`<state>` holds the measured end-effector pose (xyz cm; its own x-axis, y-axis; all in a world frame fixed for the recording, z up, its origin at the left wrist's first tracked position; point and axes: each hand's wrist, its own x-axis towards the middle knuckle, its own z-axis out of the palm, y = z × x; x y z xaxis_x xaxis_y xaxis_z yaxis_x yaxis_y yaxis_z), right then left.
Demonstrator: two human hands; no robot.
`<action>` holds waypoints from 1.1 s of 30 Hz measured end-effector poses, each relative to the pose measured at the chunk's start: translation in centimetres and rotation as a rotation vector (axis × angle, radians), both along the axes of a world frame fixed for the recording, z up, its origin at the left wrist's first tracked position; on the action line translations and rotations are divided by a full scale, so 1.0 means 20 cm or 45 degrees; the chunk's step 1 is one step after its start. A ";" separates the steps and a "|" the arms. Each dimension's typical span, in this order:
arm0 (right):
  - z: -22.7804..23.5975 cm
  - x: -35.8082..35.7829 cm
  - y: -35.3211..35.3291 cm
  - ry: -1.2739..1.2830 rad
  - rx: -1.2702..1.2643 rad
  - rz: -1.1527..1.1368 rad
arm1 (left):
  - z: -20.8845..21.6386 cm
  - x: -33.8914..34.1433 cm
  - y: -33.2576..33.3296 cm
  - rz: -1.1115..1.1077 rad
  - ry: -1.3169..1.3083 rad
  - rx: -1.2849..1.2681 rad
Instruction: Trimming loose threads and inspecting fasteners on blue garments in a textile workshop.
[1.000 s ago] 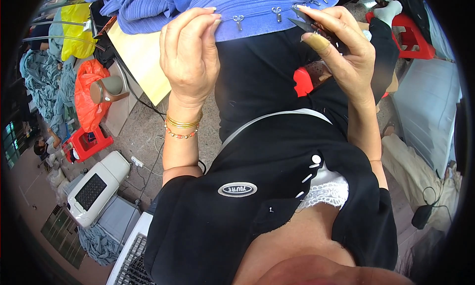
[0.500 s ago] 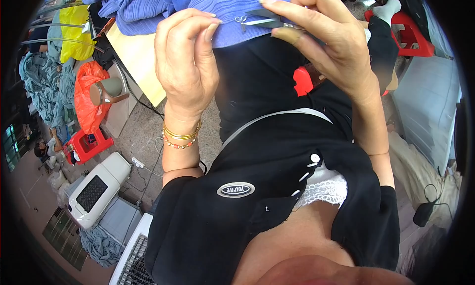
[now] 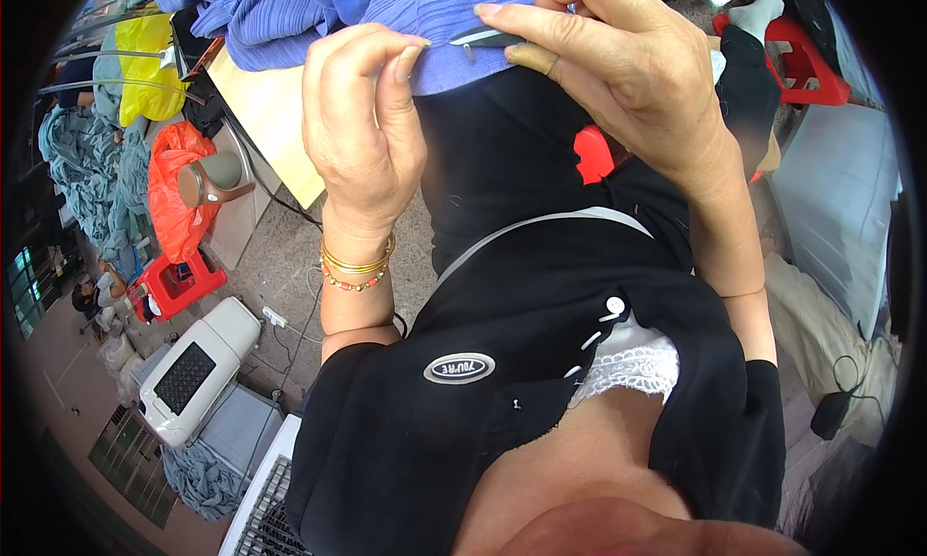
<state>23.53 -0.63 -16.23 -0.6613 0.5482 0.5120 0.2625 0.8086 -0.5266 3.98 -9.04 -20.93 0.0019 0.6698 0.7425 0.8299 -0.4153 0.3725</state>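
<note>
A pair of small thread snips (image 3: 494, 38) is in my right hand (image 3: 632, 78), between thumb and fingers. Its dark blades lie together and point left. Just under the blade tips shows a tiny metal piece (image 3: 469, 53); whether it touches the blades I cannot tell. My left hand (image 3: 362, 121) is raised facing the snips, thumb and forefinger drawn together; anything thin between them is too fine to see. Behind and below both hands lies ribbed blue-violet knit cloth (image 3: 449, 73), draped over my lap.
Left of my lap is a pale yellow board (image 3: 266, 107). Farther left are a red plastic bag (image 3: 174, 213) with a cup (image 3: 208, 179), a red stool (image 3: 179, 284) and heaps of grey-blue cloth (image 3: 82, 155). A translucent bin (image 3: 835, 203) stands right.
The snips' blades were spread around the tiny metal piece and have now come together. My right hand has shifted slightly left and down; my left hand has barely moved.
</note>
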 end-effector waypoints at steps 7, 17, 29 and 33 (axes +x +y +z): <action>0.00 0.02 0.00 -0.005 -0.032 -0.007 | -0.05 -0.03 -0.02 0.014 -0.175 -0.050; -0.01 0.05 -0.01 0.019 -0.086 -0.052 | -0.10 -0.04 -0.05 -0.075 -0.592 -0.224; 0.13 -0.07 0.01 -0.239 -0.010 0.106 | -0.07 0.00 -0.01 0.102 -0.242 0.039; 0.15 -0.09 0.01 -0.300 0.072 0.129 | -0.07 0.00 0.00 0.084 -0.221 0.028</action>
<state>21.71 -0.51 -13.15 -0.8161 0.4480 0.3651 0.2886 0.8633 -0.4141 3.90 -9.12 -22.40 -0.1707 0.6480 0.7423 0.7795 -0.3719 0.5040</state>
